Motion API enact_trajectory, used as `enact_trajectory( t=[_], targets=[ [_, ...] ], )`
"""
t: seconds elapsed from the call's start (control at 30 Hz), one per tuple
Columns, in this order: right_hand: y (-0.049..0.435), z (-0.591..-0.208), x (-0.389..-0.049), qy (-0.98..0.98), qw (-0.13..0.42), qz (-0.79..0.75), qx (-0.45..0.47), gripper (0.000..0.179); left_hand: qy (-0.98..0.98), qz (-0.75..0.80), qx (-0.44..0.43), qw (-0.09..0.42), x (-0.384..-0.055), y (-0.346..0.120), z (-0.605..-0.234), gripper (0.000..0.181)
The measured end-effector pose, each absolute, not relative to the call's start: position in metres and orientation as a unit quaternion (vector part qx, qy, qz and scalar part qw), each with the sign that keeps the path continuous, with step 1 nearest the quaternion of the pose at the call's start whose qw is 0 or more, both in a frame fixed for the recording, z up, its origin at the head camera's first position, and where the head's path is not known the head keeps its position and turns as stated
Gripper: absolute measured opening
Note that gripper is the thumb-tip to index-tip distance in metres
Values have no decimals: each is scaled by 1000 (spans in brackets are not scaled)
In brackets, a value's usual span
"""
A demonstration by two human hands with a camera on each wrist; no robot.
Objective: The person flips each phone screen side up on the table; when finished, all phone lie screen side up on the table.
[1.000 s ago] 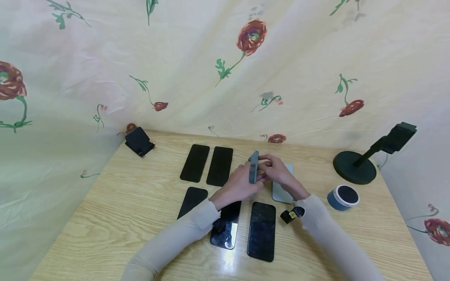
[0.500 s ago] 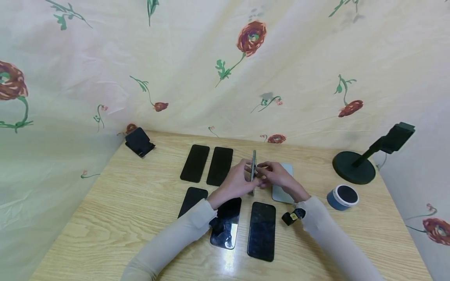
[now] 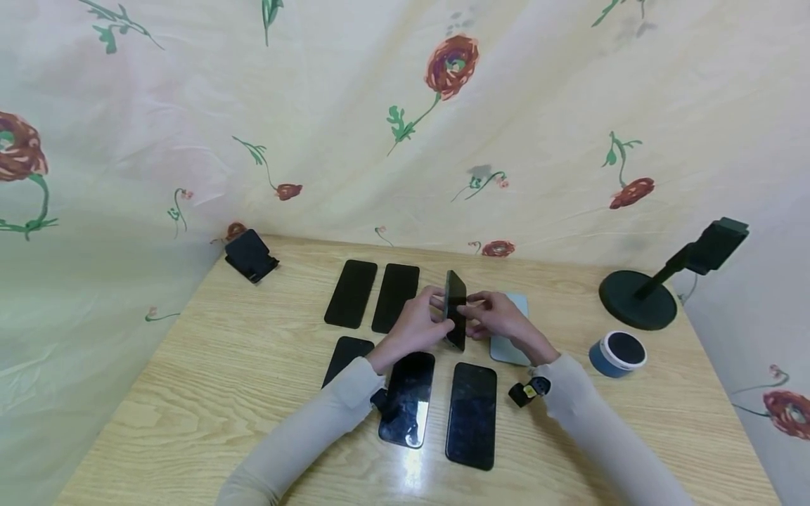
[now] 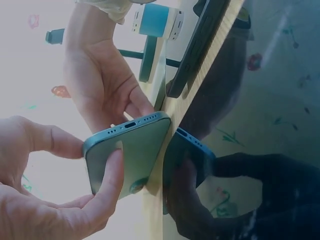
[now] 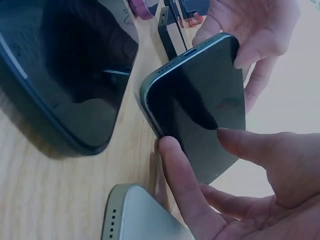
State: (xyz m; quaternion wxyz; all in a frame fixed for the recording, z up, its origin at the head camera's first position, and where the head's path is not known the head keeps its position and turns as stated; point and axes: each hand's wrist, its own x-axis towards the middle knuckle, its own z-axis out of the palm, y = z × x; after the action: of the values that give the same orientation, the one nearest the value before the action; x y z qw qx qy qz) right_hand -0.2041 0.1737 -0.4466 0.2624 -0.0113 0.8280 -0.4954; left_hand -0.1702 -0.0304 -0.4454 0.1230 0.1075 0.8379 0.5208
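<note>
A smartphone (image 3: 455,310) with a dark screen and a pale green back stands on edge between both hands, tilted above the table. My left hand (image 3: 415,325) pinches it from the left; in the left wrist view one finger lies on its green back (image 4: 137,162). From the right, my right hand (image 3: 500,314) holds it, the thumb on the screen (image 5: 200,107) and another finger at the long edge. Partly under the right hand lies a light-coloured phone (image 3: 506,349). Below the hands, two dark phones, one glossy (image 3: 408,400) and one matte (image 3: 471,416), lie flat.
Further dark phones, a far-left one (image 3: 351,294), a neighbouring one (image 3: 395,299) and a half-covered one (image 3: 346,357), lie on the wooden table (image 3: 209,365). A black phone stand (image 3: 251,256) is back left. A round-based stand (image 3: 638,300) and blue jar (image 3: 616,353) are right.
The held smartphone has turned from showing its side and back to edge-on, then to showing its dark screen. The left hand has shifted slightly left; the right hand stays nearly in place.
</note>
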Motion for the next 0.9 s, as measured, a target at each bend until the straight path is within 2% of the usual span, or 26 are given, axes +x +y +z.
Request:
enact_trajectory(
  t=[0.2,0.9],
  targets=[
    [172,-447,-202,851,242,-466,-7,67,847,510,88,122,-174,-36,-447,51],
    [172,-450,-197,870,214,-444,-17,75,867,465,71,165,-180,-41,-447,57]
  ],
)
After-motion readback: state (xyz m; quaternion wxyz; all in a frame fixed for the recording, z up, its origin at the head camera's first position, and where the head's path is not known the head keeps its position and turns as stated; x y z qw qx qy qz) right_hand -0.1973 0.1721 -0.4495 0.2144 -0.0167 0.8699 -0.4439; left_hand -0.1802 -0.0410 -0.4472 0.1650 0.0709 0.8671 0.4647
